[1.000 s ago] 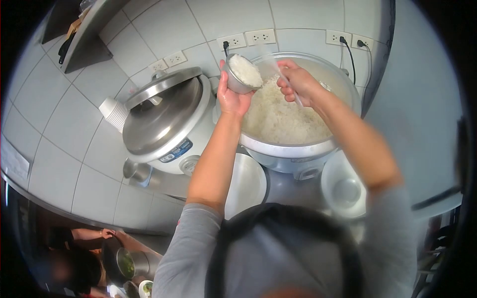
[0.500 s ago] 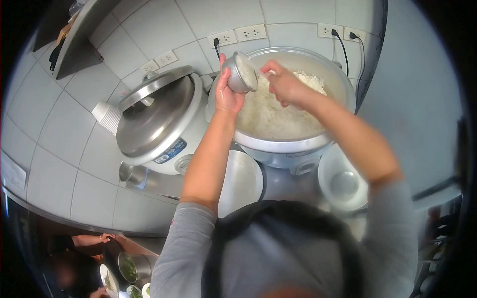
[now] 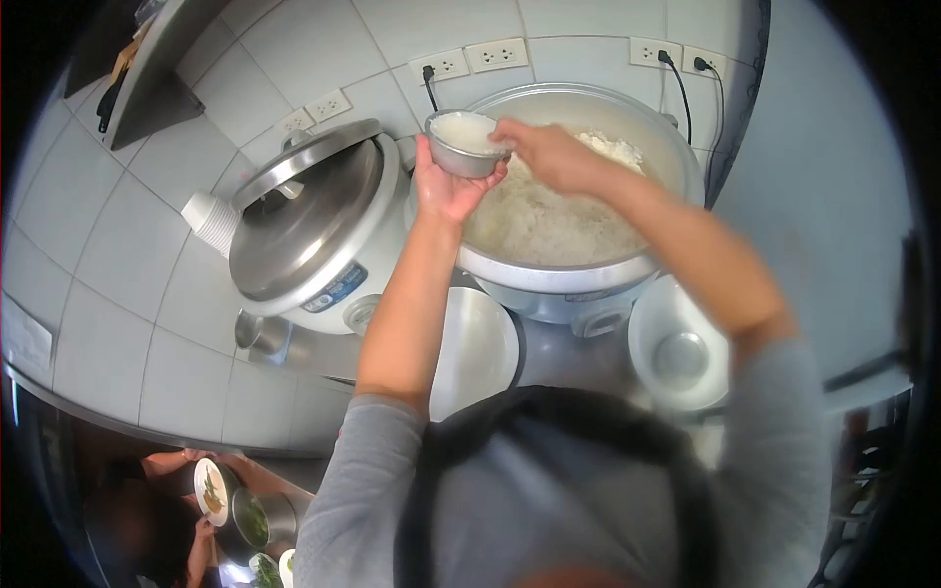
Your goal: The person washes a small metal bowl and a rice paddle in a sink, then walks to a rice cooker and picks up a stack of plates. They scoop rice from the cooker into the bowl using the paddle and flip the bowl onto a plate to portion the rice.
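Note:
My left hand (image 3: pixel 448 194) is wrapped round a small metal bowl (image 3: pixel 459 161) from below. White rice (image 3: pixel 465 131) fills the bowl to about its rim, and the bowl sits nearly level. At the bowl's right edge my right hand (image 3: pixel 555 157) is closed on what looks like a pale rice paddle, mostly hidden by the fingers. Both hands are over the left part of a large open rice cooker (image 3: pixel 559 281), which holds a mass of cooked rice (image 3: pixel 564 227).
On the left stands a second cooker (image 3: pixel 314 225) with its metal lid tilted, beside stacked white cups (image 3: pixel 211 225). A white tray (image 3: pixel 475 358) and a white basin (image 3: pixel 679 294) lie nearer me. Lower left, a co-worker holds a plate (image 3: pixel 213 490) near a pot (image 3: pixel 281 519).
The bowl has turned from tilted sideways to nearly level, its rice now facing up. My right hand has moved slightly left to the rim. The co-worker's plate has risen.

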A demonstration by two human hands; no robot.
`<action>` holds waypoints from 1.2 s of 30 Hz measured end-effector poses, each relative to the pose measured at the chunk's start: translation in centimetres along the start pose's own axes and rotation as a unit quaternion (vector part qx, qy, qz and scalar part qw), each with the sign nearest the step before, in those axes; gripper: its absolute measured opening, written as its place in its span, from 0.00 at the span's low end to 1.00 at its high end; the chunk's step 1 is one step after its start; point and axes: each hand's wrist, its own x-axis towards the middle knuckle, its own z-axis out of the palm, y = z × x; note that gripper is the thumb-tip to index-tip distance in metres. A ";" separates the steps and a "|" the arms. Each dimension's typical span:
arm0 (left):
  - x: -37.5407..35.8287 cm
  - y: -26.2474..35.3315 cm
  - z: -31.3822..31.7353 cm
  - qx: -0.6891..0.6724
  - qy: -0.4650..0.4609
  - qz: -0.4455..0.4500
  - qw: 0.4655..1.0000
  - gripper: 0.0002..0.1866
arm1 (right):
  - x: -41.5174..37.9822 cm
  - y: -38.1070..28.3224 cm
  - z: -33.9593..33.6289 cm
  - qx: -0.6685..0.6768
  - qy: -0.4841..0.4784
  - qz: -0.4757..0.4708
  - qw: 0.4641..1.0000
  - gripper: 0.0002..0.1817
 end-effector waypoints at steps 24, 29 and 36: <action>-9.5 2.6 1.2 0.056 0.012 0.156 0.986 0.40 | -2.7 -3.8 -5.8 0.353 0.025 0.104 0.930 0.20; -21.0 0.8 -5.8 0.338 0.154 0.017 0.928 0.32 | -3.3 -3.2 -6.4 0.294 -0.074 0.098 0.948 0.19; -24.8 -10.5 -11.2 0.890 0.205 -0.125 0.387 0.40 | -0.8 -4.9 -1.5 0.265 -0.153 0.066 0.950 0.21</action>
